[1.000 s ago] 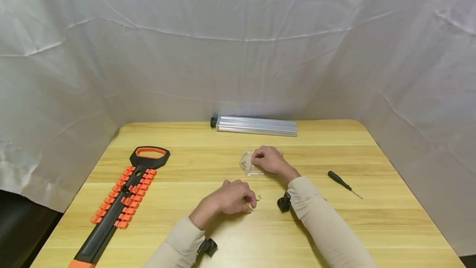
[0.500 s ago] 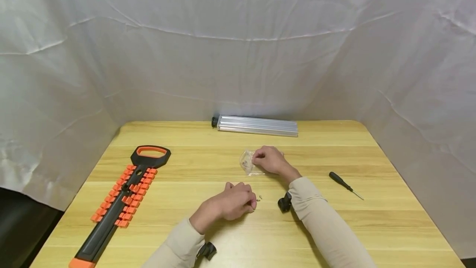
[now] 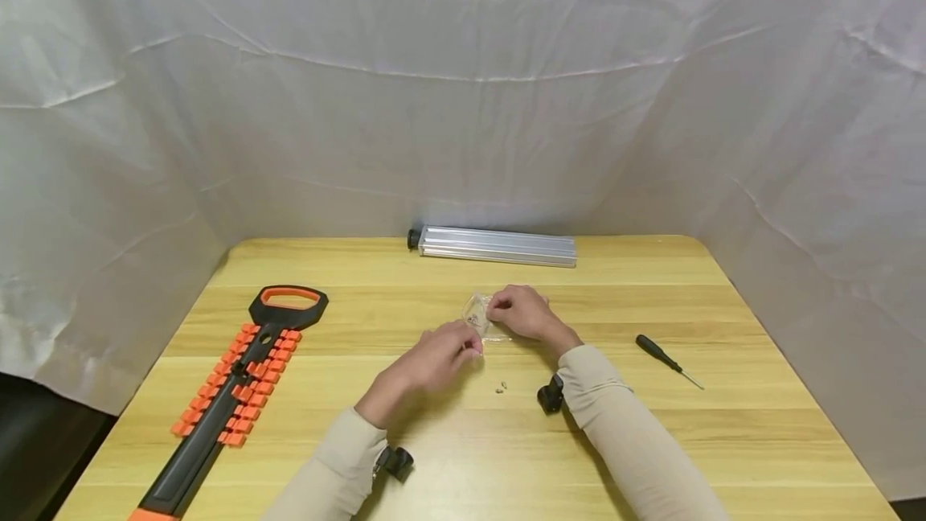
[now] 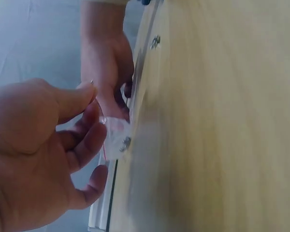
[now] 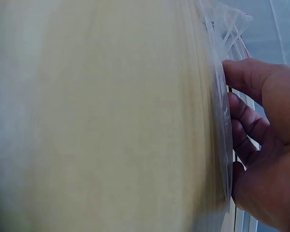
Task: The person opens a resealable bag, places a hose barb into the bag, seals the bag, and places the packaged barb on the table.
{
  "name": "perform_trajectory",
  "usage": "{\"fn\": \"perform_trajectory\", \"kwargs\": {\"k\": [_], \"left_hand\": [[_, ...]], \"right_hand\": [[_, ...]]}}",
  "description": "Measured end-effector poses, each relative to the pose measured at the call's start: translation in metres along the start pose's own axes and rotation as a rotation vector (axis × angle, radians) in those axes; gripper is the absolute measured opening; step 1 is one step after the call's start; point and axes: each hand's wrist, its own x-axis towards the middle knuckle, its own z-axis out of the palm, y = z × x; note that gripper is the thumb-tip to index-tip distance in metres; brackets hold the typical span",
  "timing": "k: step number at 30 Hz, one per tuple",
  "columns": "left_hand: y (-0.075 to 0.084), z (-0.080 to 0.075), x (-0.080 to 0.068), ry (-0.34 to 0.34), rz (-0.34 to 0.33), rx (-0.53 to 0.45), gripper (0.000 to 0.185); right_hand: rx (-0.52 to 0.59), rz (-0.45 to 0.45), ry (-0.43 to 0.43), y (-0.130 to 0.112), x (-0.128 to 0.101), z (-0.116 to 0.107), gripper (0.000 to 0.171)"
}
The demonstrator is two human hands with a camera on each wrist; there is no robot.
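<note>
Hands meet over a small clear plastic bag (image 3: pixel 478 315) near the middle of the wooden table (image 3: pixel 760 424). The right hand (image 3: pixel 522 313) rests on the bag with its fingers curled down over the plastic, holding it against the tabletop; the right wrist view shows those fingers (image 5: pixel 246 121) bent along the bag's edge (image 5: pixel 222 96). The left hand (image 3: pixel 440 356) reaches in from the near side, its fingertips at the bag's near edge. In the left wrist view its thumb and forefinger (image 4: pixel 82 94) are drawn together with a tiny metal piece (image 4: pixel 92 82) showing at their tips, while the other fingers stay loosely bent. Inside the bag, a small screw (image 4: pixel 125 142) shows through the plastic. One or two more small screws (image 3: pixel 501 385) lie loose on the table, just nearer the person than the bag and apart from both hands. A slim black screwdriver (image 3: pixel 661 354) lies well off to the right. An orange and black tool rack (image 3: pixel 242 380) lies at the left edge, and a silver metal rail (image 3: pixel 499 246) lies along the far side, beside the white cloth backdrop (image 3: pixel 463 63).
</note>
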Motion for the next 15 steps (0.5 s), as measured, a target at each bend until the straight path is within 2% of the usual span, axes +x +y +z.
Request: {"fn": "perform_trajectory", "kwargs": {"k": [6, 10, 15], "left_hand": [[-0.012, -0.004, 0.016, 0.089, -0.089, -0.051, 0.012], [-0.014, -0.008, 0.027, 0.139, -0.135, -0.029, 0.012], [-0.014, -0.007, 0.037, 0.199, -0.162, 0.028, 0.012]], "right_hand": [[0.000, 0.004, -0.005, 0.003, 0.002, 0.001, 0.007], [0.011, 0.003, -0.003, 0.003, 0.002, 0.001, 0.008], [0.014, 0.018, -0.004, 0.002, 0.002, 0.003, 0.008]]}}
